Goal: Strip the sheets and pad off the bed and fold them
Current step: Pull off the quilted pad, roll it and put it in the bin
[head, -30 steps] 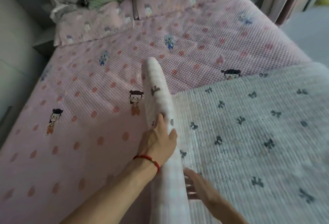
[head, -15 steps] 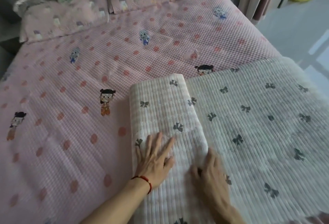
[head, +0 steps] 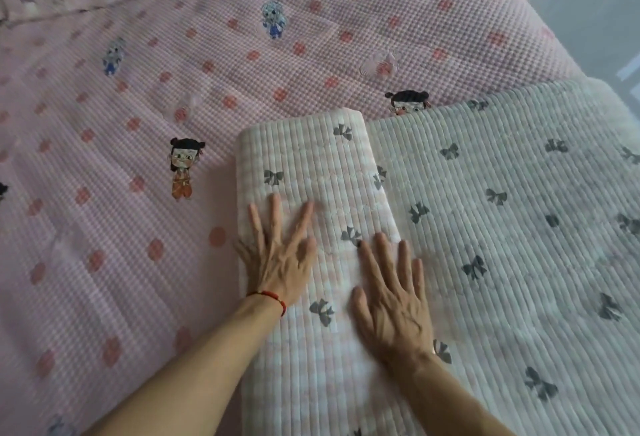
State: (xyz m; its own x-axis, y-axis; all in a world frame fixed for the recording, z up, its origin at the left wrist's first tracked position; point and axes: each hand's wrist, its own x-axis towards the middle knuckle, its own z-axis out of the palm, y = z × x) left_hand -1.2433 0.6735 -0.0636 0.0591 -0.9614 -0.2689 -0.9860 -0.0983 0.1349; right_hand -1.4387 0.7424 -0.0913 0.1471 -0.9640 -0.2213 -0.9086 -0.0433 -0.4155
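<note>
A white quilted pad with grey bows lies over the bed's right part, on the pink checked sheet. Its left edge is folded over into a strip; the left hand and right hand lie flat on that strip, side by side.

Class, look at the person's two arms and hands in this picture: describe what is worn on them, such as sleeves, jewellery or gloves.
Both forearms are bare, with no sleeves in view, and neither hand wears a glove. The left hand has a thin red cord bracelet round its wrist. The right hand shows no bracelet or watch, and no rings are visible on the fingers of either hand.
</note>
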